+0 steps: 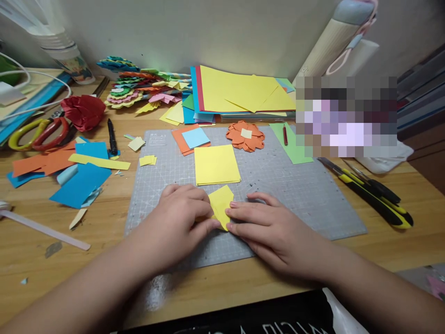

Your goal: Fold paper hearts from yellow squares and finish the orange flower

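Note:
A small folded piece of yellow paper (222, 200) lies on the grey cutting mat (295, 204), between my hands. My left hand (186, 215) pinches its left side, with thumb and fingers closed at the edge. Resting on its right edge are the fingertips of my right hand (274, 227), whose fingers are stretched out and lie nearly flat. Just beyond is a stack of yellow paper squares (217, 164). Behind that sit an orange paper flower (245, 136) with a pale square at its centre and a light blue square (196, 138) on orange sheets.
Blue paper scraps (83, 185), scissors (38, 134), a black pen (111, 137) and a red paper flower (83, 112) lie left. Coloured sheets (243, 88) are piled at the wall. A yellow-and-black utility knife (375, 197) lies right, near a blurred-out patch.

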A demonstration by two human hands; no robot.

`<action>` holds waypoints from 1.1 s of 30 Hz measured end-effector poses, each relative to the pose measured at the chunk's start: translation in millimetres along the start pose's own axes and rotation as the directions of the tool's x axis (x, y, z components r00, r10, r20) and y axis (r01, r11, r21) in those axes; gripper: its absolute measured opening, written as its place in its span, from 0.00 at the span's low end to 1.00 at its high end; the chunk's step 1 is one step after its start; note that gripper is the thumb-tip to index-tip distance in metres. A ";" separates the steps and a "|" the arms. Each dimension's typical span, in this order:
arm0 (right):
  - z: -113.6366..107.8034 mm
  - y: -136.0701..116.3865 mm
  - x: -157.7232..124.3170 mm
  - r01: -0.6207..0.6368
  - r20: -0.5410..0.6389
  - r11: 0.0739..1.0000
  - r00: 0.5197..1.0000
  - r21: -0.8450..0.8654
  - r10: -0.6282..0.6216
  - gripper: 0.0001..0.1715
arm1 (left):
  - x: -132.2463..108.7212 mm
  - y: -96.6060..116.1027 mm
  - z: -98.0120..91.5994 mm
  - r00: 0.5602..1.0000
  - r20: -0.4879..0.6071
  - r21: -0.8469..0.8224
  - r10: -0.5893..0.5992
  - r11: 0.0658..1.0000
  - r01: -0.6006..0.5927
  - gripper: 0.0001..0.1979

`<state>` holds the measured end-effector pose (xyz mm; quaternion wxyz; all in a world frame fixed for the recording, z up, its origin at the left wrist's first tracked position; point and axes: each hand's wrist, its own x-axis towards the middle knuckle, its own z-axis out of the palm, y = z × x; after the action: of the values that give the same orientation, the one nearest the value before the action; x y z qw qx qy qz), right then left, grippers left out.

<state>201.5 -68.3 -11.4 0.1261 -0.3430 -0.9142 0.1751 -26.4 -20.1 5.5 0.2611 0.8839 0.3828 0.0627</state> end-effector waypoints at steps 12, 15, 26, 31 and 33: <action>-1.1 1.3 0.0 0.016 -0.012 0.999 1.000 0.031 -0.016 0.20 | 8.0 1.8 17.7 0.958 -0.136 0.020 -0.253 0.966 0.258 0.10; -0.7 -0.1 -1.1 0.021 -0.004 1.000 1.000 0.002 -0.021 0.21 | 8.8 1.8 18.3 0.956 -0.142 0.016 -0.256 0.965 0.260 0.09; 2.0 -4.0 -0.6 0.015 -0.029 0.998 0.999 -0.053 -0.017 0.21 | 7.9 -3.9 13.4 0.950 -0.158 0.069 -0.269 0.957 0.283 0.10; 1.4 -4.7 -0.6 0.014 -0.024 0.999 1.000 -0.045 -0.015 0.21 | 9.3 -5.7 13.1 0.955 -0.151 0.061 -0.254 0.962 0.265 0.10; 1.5 -4.6 -0.5 0.012 -0.024 0.999 1.000 -0.044 -0.013 0.22 | 9.9 -5.3 13.9 0.956 -0.157 0.067 -0.246 0.964 0.259 0.10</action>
<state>198.7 -72.2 -11.0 0.1308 -0.3421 -0.9184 0.1498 -18.6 -15.8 -10.0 0.1996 0.8312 0.5132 0.0771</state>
